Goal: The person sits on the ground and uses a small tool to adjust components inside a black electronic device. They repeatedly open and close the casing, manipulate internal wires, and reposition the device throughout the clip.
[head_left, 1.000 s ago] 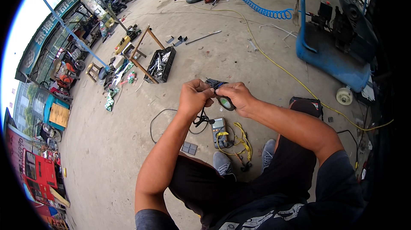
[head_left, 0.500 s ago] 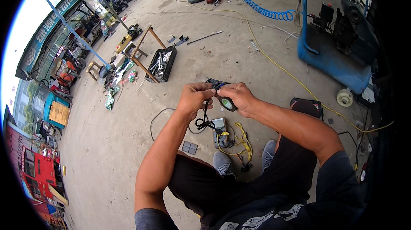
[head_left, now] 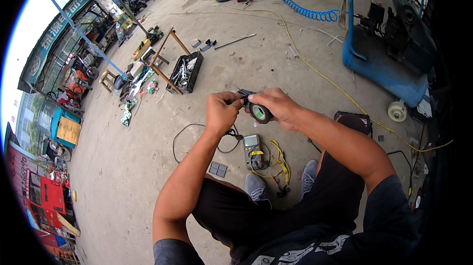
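My right hand (head_left: 280, 106) is closed around a roll of black electrical tape (head_left: 266, 118) with a green core. Its thumb reaches toward a dark bundle of wires (head_left: 245, 92) between my hands. My left hand (head_left: 221, 110) pinches at the near side of that bundle, its fingertips close to the right thumb. What exactly lies under the fingertips is too small to make out. Below my hands, a grey multimeter (head_left: 252, 160) lies on the ground beside yellow leads (head_left: 284, 165). A dark cable (head_left: 175, 141) loops from under my left hand across the concrete.
A black crate of tools (head_left: 198, 70) stands ahead left beside a wooden frame (head_left: 162, 58). To the right are a blue air compressor (head_left: 379, 80) and a yellow hose (head_left: 322, 75). A grey square pad (head_left: 218, 169) lies near my feet. Vehicles line the left side, including a red one (head_left: 47, 193).
The tape roll has turned and shows more of its green core. My left hand has rotated slightly, and the dangling dark cable has swung away from in front of the multimeter.
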Demonstrator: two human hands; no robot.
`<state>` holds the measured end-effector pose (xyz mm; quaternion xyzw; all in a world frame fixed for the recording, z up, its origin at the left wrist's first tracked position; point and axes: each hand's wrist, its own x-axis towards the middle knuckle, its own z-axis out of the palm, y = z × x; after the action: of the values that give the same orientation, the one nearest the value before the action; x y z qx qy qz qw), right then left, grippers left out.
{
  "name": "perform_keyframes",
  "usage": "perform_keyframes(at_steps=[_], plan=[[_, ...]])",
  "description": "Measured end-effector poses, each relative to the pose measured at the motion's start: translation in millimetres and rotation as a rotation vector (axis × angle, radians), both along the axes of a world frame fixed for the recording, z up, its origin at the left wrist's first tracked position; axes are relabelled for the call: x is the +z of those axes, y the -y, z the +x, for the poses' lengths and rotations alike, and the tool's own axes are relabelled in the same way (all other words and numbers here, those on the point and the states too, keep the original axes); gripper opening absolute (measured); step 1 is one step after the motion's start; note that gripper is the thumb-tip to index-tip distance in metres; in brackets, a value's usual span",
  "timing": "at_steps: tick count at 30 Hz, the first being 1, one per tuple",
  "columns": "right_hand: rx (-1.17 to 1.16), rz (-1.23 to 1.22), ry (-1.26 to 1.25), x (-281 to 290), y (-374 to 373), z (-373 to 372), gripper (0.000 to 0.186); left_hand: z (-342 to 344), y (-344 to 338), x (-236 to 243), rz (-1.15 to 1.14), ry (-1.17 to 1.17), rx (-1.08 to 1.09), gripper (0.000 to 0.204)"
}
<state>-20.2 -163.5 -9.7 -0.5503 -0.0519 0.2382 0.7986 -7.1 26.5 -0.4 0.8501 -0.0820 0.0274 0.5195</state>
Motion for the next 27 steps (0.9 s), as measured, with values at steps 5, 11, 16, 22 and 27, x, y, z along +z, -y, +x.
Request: perform_keyframes(at_steps=[5, 11, 16, 22, 27], plan=[[0.031, -0.014, 0.048, 17.0, 14.1, 0.2, 0.037, -1.9, 5.6, 4.6, 0.012, 0.001, -0.014, 0.004], [0.161, 0.061, 0.017, 22.0, 25.7, 9.7, 0.033, 0.9, 3.7, -5.1, 0.149, 0.019, -0.052, 0.002], [0.239, 0.036, 0.117, 13.6, 34.2, 13.8, 0.043, -0.6, 7.7, -4.2, 0.188, 0.009, -0.072, 0.003], [0.207, -0.132, 0.335, 13.9, 29.1, 11.2, 0.039, -3.5, 9.8, -0.5, 0.182, 0.007, -0.113, 0.003], [-0.141, -0.672, 0.786, 1.8, 18.2, 13.8, 0.036, -7.5, 13.9, 0.9, 0.054, -0.019, -0.145, 0.004]])
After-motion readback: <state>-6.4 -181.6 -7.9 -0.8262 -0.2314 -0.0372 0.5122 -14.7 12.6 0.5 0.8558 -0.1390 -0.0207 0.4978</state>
